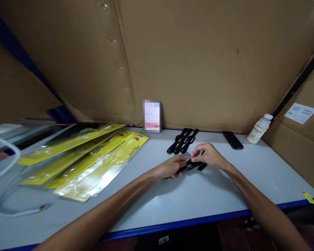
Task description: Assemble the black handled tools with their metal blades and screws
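Observation:
My left hand (174, 166) is closed around a black handle-like tool (182, 169), low over the table. My right hand (206, 156) pinches with thumb and forefinger at the front end of that same tool; the fingers hide the exact contact. Just behind the fingertips shows a pale, see-through round piece (186, 155), partly covered. Under the right hand is a small black flat part (202, 166); whether it joins the tool I cannot tell. Several similar black handles (183, 141) with rounded ends lie side by side beyond my hands.
Yellow cards in clear plastic packaging (99, 157) overlap on the left, with a white cable (23, 211) before them. A screen (152, 116) leans against the cardboard wall (188, 69). A dark phone (232, 140) and white bottle (259, 129) are at right. The table's blue edge (183, 223) runs nearest me.

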A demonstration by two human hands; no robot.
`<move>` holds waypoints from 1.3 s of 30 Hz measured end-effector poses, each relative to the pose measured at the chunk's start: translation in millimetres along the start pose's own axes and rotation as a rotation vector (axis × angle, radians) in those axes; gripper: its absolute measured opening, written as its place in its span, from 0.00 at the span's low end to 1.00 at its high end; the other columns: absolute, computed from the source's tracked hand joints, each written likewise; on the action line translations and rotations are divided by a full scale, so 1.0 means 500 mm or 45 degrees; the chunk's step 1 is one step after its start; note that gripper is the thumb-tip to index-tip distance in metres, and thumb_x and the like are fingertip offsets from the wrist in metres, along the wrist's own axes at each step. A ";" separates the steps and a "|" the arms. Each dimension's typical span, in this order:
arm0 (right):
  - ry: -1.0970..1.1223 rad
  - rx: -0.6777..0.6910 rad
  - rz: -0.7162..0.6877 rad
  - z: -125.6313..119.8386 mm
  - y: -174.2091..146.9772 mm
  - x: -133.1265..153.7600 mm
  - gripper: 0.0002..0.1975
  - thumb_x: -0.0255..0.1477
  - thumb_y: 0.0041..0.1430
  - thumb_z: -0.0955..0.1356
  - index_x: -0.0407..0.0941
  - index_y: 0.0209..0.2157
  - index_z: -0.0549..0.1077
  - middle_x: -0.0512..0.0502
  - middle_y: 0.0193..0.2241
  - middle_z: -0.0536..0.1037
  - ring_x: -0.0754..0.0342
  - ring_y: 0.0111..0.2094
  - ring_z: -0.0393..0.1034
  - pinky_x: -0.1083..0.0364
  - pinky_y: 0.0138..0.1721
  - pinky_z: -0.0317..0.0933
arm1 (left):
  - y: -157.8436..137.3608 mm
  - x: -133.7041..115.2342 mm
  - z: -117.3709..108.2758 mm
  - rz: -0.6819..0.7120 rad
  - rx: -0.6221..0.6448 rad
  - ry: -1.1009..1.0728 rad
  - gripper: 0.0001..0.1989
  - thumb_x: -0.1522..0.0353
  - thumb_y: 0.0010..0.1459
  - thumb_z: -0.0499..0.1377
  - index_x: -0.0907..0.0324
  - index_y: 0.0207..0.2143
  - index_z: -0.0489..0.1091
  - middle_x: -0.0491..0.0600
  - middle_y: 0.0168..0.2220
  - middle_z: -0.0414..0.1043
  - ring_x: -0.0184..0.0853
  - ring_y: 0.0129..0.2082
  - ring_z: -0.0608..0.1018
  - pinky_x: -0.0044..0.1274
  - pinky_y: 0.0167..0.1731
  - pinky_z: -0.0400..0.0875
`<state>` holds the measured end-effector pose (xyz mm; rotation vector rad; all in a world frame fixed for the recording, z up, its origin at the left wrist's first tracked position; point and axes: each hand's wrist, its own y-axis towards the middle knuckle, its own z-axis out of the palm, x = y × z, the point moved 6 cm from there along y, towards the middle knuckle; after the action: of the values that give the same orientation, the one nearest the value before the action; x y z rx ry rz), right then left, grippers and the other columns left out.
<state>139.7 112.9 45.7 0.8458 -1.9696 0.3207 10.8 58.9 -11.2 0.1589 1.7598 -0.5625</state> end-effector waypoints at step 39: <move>0.385 -0.316 0.286 0.033 0.000 -0.041 0.12 0.38 0.51 0.69 0.45 0.26 0.67 0.51 0.19 0.74 0.61 0.15 0.60 0.61 0.14 0.53 | -0.001 -0.011 -0.018 0.244 -0.502 -0.276 0.17 0.54 0.61 0.52 0.57 0.27 0.61 0.39 0.17 0.61 0.23 0.10 0.57 0.17 0.09 0.50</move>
<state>135.3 113.1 19.9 0.3922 -1.7751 0.3064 4.3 63.6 -4.6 -0.0105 1.5881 -0.0844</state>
